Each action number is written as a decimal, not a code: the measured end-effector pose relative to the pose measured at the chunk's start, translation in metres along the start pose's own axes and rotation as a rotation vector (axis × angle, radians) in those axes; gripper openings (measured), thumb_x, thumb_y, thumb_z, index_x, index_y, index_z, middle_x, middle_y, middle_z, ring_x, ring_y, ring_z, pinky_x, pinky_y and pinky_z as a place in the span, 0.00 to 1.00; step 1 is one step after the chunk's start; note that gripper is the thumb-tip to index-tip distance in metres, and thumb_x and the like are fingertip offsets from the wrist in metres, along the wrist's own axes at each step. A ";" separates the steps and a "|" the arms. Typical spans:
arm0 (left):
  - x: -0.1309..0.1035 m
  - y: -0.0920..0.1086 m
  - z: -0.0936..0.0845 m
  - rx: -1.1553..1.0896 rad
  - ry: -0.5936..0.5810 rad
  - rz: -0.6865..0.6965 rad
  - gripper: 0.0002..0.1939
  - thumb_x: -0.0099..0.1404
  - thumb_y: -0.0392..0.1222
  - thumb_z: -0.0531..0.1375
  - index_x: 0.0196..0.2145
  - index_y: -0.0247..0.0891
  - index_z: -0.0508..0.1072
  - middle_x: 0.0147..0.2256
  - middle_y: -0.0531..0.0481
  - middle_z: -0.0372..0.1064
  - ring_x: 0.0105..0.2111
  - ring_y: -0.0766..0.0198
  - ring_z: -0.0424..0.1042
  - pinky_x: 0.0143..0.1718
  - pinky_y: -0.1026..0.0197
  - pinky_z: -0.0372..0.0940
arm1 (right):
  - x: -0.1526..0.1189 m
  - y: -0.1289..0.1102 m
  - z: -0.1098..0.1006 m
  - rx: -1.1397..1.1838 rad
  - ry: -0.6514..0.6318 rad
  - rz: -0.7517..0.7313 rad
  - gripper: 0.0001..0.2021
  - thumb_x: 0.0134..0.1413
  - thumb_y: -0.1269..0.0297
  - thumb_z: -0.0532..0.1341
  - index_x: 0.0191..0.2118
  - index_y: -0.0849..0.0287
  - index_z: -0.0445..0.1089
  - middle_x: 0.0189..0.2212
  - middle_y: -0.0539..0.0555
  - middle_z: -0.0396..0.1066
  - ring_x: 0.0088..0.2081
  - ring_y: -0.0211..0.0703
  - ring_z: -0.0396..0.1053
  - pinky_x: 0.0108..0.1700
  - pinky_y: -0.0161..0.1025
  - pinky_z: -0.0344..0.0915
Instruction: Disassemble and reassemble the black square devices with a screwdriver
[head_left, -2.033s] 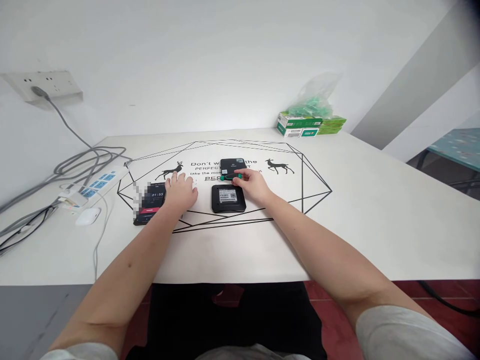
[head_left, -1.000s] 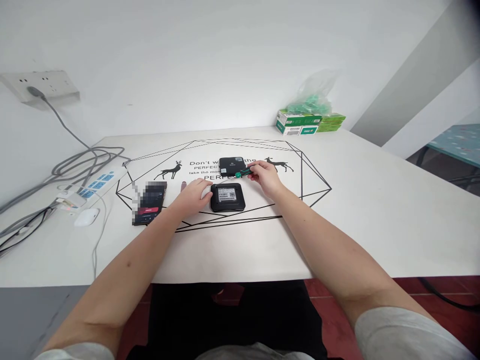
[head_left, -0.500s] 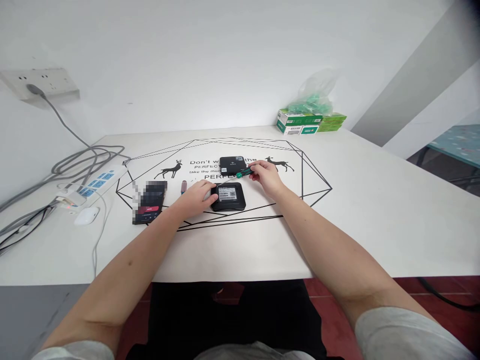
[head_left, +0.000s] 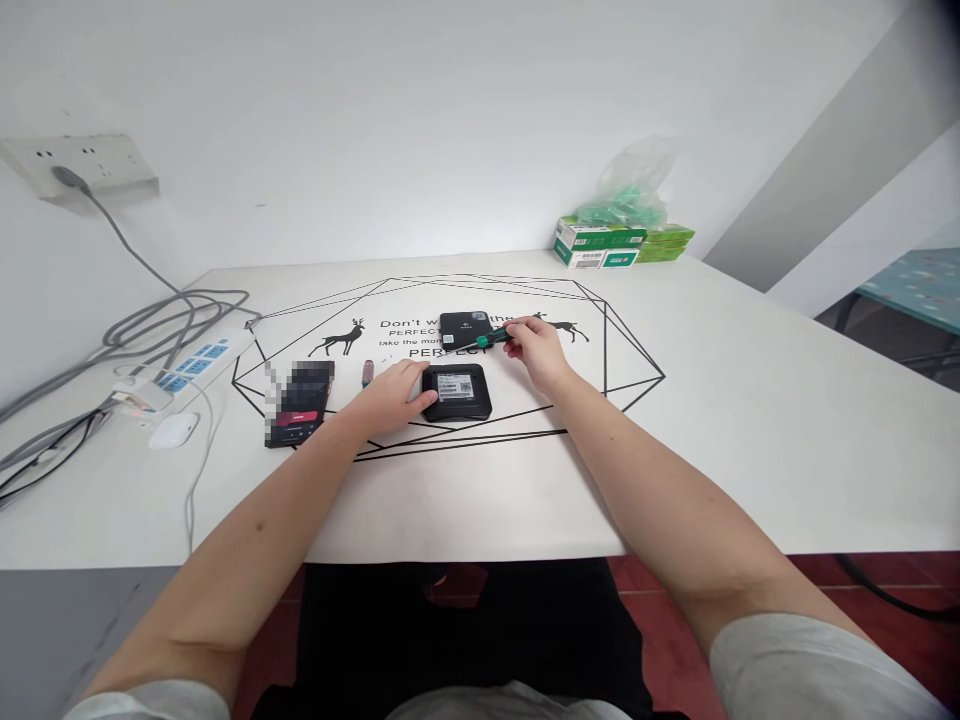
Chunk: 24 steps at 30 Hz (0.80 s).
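Observation:
A black square device (head_left: 456,392) lies on the table with a white printed label facing up. My left hand (head_left: 397,393) grips its left edge, thumb at the near side and fingers at the upper left corner. Between the fingertips of my right hand (head_left: 536,352) is the handle of a green and black screwdriver (head_left: 491,339). Its thin shaft points left, above the device's far edge; whether the tip touches anything I cannot tell. Just behind lies a second black square box (head_left: 465,328), partly behind the screwdriver. A small screwdriver with a reddish handle (head_left: 367,373) rests left of my left hand.
A phone (head_left: 301,403) lies to the left, its screen partly blurred. Further left are a power strip (head_left: 196,368), coiled grey cables (head_left: 172,315) and a white earphone case (head_left: 173,431). Green and white boxes (head_left: 600,243) with a plastic bag (head_left: 630,195) on top stand at the back right.
The screwdriver's tip has lifted away from the upper left corner of the labelled device, and its handle has shifted slightly right with my right hand. My left hand stays in place.

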<state>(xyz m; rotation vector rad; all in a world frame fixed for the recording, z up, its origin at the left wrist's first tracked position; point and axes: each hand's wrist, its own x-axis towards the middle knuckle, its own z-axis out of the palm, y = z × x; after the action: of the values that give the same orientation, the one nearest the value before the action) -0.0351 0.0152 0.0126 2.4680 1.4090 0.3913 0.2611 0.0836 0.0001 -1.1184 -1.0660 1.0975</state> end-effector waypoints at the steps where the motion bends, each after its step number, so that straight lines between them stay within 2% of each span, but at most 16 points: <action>1: 0.000 0.001 0.000 0.021 0.002 -0.020 0.27 0.79 0.55 0.54 0.69 0.40 0.69 0.67 0.38 0.68 0.69 0.43 0.67 0.74 0.37 0.55 | -0.001 0.001 0.001 0.001 -0.001 0.003 0.05 0.52 0.65 0.71 0.34 0.57 0.75 0.24 0.47 0.73 0.25 0.35 0.71 0.29 0.34 0.69; 3: 0.001 0.002 -0.001 0.067 -0.003 -0.053 0.26 0.80 0.54 0.53 0.67 0.39 0.70 0.66 0.36 0.70 0.67 0.41 0.68 0.74 0.30 0.50 | -0.003 0.003 0.004 -0.007 -0.024 0.012 0.07 0.51 0.66 0.73 0.36 0.57 0.76 0.25 0.48 0.75 0.27 0.37 0.74 0.34 0.35 0.73; 5: 0.001 0.004 -0.002 0.109 -0.025 -0.064 0.25 0.80 0.54 0.52 0.64 0.38 0.72 0.64 0.35 0.72 0.66 0.39 0.69 0.73 0.27 0.50 | -0.007 0.007 0.011 -0.024 -0.066 0.019 0.10 0.51 0.66 0.74 0.38 0.58 0.76 0.26 0.49 0.78 0.30 0.39 0.78 0.40 0.38 0.77; 10: -0.002 0.010 0.001 0.149 -0.035 -0.034 0.25 0.81 0.56 0.52 0.65 0.40 0.73 0.61 0.35 0.74 0.63 0.39 0.72 0.69 0.33 0.58 | -0.014 0.016 0.033 -0.104 -0.161 -0.016 0.14 0.50 0.65 0.76 0.44 0.58 0.79 0.28 0.49 0.81 0.33 0.43 0.80 0.48 0.45 0.78; 14: -0.005 0.012 0.002 0.149 -0.057 0.018 0.30 0.82 0.57 0.50 0.71 0.40 0.68 0.61 0.35 0.72 0.61 0.40 0.72 0.63 0.40 0.66 | -0.014 0.018 0.047 -0.163 -0.195 -0.049 0.15 0.49 0.64 0.77 0.44 0.57 0.81 0.27 0.48 0.80 0.34 0.44 0.80 0.48 0.45 0.77; 20: -0.004 0.010 0.003 0.153 -0.082 0.043 0.31 0.81 0.59 0.50 0.74 0.44 0.66 0.59 0.37 0.72 0.62 0.41 0.70 0.63 0.40 0.65 | -0.017 0.018 0.053 -0.212 -0.261 -0.086 0.14 0.54 0.63 0.74 0.47 0.57 0.81 0.28 0.49 0.81 0.35 0.45 0.81 0.46 0.44 0.76; 24: -0.003 0.009 0.008 0.155 -0.046 0.030 0.32 0.80 0.60 0.51 0.73 0.43 0.67 0.60 0.36 0.71 0.61 0.39 0.70 0.64 0.37 0.64 | -0.016 0.019 0.055 -0.265 -0.264 -0.119 0.15 0.51 0.63 0.75 0.46 0.55 0.82 0.26 0.47 0.78 0.33 0.44 0.78 0.44 0.44 0.76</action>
<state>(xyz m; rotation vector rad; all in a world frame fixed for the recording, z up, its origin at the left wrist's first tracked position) -0.0265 0.0078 0.0082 2.6049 1.4355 0.2379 0.2030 0.0765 -0.0136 -1.1185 -1.5022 1.0488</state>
